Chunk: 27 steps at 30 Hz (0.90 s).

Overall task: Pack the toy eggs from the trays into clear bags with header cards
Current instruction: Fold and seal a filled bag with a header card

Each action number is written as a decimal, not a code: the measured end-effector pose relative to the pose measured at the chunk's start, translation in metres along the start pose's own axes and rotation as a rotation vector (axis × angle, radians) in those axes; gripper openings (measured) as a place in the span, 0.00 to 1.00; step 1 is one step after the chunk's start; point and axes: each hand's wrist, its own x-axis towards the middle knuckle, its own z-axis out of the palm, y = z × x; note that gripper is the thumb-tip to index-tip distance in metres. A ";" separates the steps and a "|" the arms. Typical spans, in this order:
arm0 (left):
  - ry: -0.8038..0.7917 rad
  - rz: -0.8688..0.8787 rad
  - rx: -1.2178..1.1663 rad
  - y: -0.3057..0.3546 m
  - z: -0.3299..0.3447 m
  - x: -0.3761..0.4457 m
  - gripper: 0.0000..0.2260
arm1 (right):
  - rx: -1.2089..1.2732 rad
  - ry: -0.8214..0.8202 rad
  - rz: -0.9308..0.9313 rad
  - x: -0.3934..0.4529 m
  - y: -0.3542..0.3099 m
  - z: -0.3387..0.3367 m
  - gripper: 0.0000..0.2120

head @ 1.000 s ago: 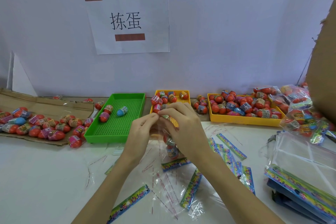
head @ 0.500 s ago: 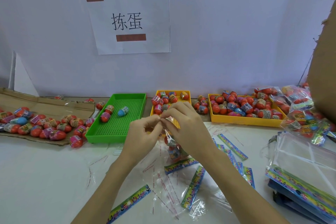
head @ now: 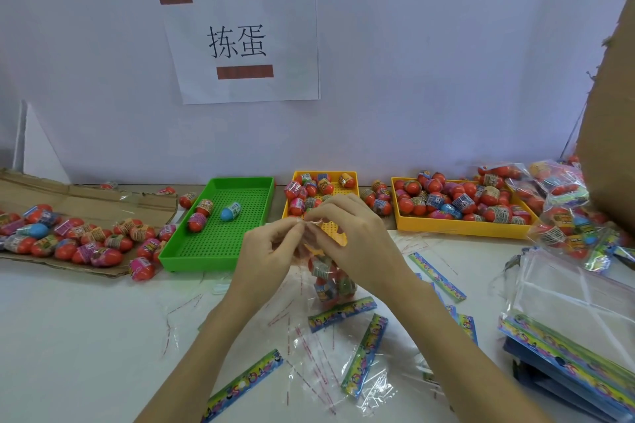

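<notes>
A clear bag (head: 328, 280) with several toy eggs in it hangs over the middle of the table. My left hand (head: 271, 251) and my right hand (head: 354, 244) both pinch its top edge, fingertips almost meeting. Behind them stand a green tray (head: 192, 251) with three eggs, a small yellow tray (head: 343, 182) with several eggs, and a larger yellow tray (head: 464, 228) heaped with eggs. Colourful header cards (head: 342, 313) and empty clear bags (head: 316, 364) lie scattered on the table below my hands.
Flattened cardboard (head: 86, 203) at the left carries several loose eggs. Filled bags of eggs (head: 567, 216) pile up at the right, under a brown cardboard wall (head: 611, 134). A stack of clear bags with header cards (head: 570, 326) sits at the right front. A paper sign (head: 240, 41) hangs on the back wall.
Both hands have dropped slightly with the bag and their fingertips have worked closer together at its top. The trays and eggs have not moved.
</notes>
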 end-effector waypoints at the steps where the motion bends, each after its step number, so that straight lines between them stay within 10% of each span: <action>1: -0.007 0.008 0.006 0.000 0.000 0.000 0.13 | -0.007 0.003 -0.010 0.000 -0.001 0.000 0.04; 27: -0.022 -0.059 -0.031 0.000 0.000 0.002 0.17 | -0.007 0.203 0.146 0.009 -0.005 -0.021 0.02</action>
